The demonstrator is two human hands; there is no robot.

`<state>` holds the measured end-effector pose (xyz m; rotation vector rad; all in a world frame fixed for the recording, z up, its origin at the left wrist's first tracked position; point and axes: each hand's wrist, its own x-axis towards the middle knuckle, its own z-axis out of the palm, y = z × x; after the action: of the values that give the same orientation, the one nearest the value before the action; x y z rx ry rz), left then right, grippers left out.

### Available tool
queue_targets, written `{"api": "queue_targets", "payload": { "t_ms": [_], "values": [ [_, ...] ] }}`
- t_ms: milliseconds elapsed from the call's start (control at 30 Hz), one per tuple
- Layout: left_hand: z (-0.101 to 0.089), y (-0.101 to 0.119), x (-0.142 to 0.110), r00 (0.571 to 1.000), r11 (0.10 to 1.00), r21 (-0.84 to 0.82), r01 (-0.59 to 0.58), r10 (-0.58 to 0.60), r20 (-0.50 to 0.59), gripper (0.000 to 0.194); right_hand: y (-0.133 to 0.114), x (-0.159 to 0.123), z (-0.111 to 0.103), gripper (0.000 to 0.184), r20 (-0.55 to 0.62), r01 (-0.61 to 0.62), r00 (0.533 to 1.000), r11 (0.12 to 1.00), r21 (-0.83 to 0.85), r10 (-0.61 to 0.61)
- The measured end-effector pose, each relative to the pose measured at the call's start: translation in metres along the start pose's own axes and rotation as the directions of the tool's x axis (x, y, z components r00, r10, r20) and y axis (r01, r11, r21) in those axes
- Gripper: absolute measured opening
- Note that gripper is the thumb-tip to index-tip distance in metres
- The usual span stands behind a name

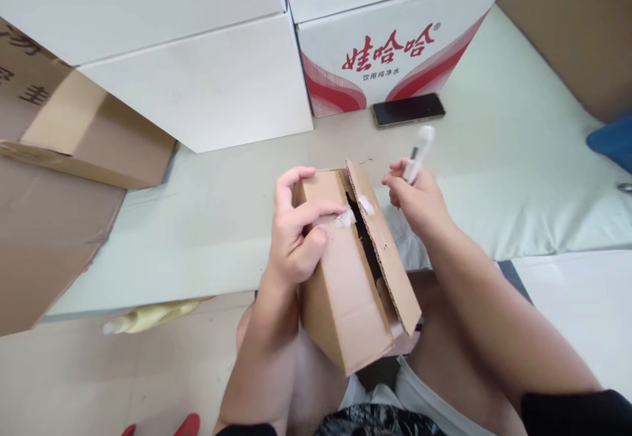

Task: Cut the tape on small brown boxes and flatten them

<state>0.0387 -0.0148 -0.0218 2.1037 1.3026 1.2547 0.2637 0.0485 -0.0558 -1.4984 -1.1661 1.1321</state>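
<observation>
A small brown cardboard box (340, 278) rests tilted over my lap. Its right flap (382, 245) stands partly raised, leaving a dark gap along the top; the contents cannot be made out. Cut clear tape (345, 218) clings to both sides of that gap. My left hand (301, 232) grips the far left part of the box, one finger lying by the tape. Just right of the flap, apart from the box, my right hand (417, 192) is closed around a slim white box cutter (417, 156). Its rounded end points up and away; no blade shows.
White cartons (247, 87), one with red printing (390, 60), stand along the back of the pale green covered surface (212, 225). A black phone (409, 110) lies before them. Large brown cartons (118, 133) are at left, another (577, 34) at right, near a blue object (612, 143).
</observation>
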Motion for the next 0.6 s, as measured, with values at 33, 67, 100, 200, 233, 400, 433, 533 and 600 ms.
{"api": "queue_targets", "payload": {
  "t_ms": [33,67,100,200,233,400,433,533,600],
  "values": [
    [0.0,0.0,0.0,1.0,1.0,-0.011,-0.005,0.005,-0.005,0.035,0.002,0.002,-0.001,0.028,0.022,0.008,1.0,0.987,-0.161,-0.004],
    [0.0,-0.001,0.0,1.0,1.0,-0.017,-0.007,0.007,-0.009,0.034,0.004,0.004,-0.002,0.029,0.061,0.03,0.998,0.945,-0.325,-0.011],
    [0.0,-0.001,0.0,1.0,1.0,-0.019,-0.006,0.006,-0.009,0.034,0.006,0.004,-0.002,0.031,0.11,0.062,0.994,0.879,-0.473,-0.011],
    [-0.001,-0.001,-0.001,1.0,1.0,-0.014,0.009,-0.009,0.004,0.033,0.01,0.005,-0.003,0.042,0.207,0.142,0.978,0.673,-0.726,0.016],
    [-0.001,-0.001,-0.001,1.0,1.0,-0.022,0.01,-0.01,0.004,0.033,0.011,0.004,-0.002,0.045,0.211,0.15,0.977,0.636,-0.757,0.021],
    [0.001,-0.001,-0.001,1.0,0.996,-0.083,-0.019,0.016,-0.027,0.031,0.011,0.001,0.0,0.049,0.179,0.16,0.984,0.57,-0.806,-0.023],
    [0.001,-0.001,-0.001,1.0,0.997,-0.08,-0.018,0.016,-0.026,0.031,0.011,0.001,0.001,0.049,0.172,0.164,0.984,0.558,-0.813,-0.039],
    [0.0,0.0,0.0,1.0,0.998,-0.057,-0.007,0.006,-0.01,0.031,0.013,0.002,0.001,0.049,0.146,0.167,0.986,0.54,-0.825,-0.081],
    [-0.001,0.001,0.0,1.0,0.999,-0.047,-0.006,0.007,0.003,0.031,0.013,0.003,0.001,0.047,0.111,0.171,0.984,0.574,-0.801,-0.139]
  ]
}}
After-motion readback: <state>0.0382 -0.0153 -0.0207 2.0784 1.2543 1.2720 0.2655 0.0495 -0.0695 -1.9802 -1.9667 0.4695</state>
